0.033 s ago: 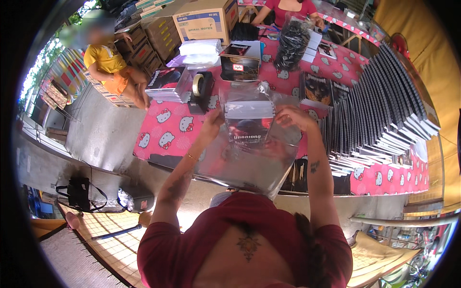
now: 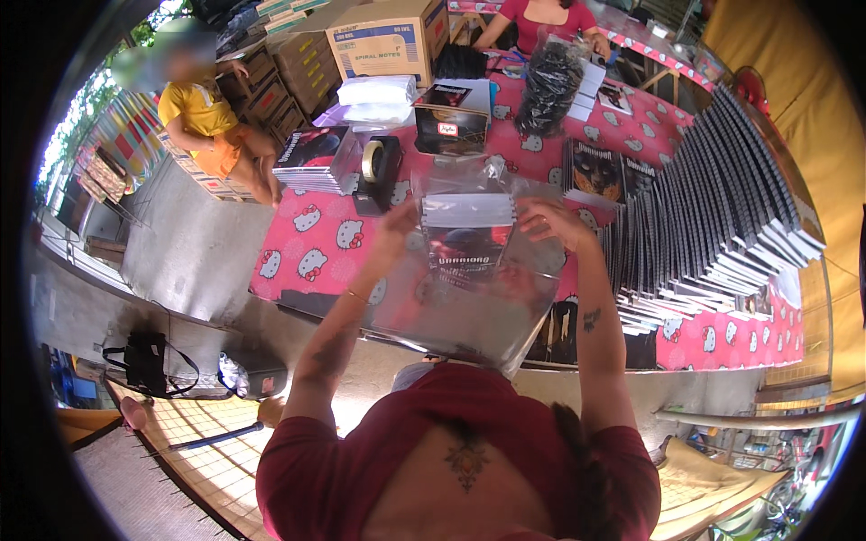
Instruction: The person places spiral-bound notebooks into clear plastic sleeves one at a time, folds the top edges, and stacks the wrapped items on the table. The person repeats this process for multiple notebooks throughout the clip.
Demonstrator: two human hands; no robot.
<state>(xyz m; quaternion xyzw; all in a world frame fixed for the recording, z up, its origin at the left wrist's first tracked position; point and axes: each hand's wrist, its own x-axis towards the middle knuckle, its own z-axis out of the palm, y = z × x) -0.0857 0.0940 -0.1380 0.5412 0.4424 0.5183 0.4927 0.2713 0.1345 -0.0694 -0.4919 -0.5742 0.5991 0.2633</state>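
In front of me a spiral notebook (image 2: 469, 242) with a dark printed cover lies inside a clear plastic bag (image 2: 406, 307). A white band crosses the notebook's far end. My left hand (image 2: 398, 227) is at the bag's left side, its fingers smeared by motion. My right hand (image 2: 552, 222) is at the right side of the bag, close to the notebook's far right corner, with fingers bent and spread apart. Loose clear plastic reaches toward me over the table's near edge.
A long row of spiral notebooks (image 2: 695, 216) leans along the right. Beyond the bag are a tape dispenser (image 2: 377, 176), a notebook stack (image 2: 313, 160), a cardboard box (image 2: 388, 45) and a black bundle in plastic (image 2: 548, 90). One person sits far left; another is across the table.
My left hand has blurred and shifted very slightly at the bag's left side. My right hand and the bagged notebook stay nearly where they were.
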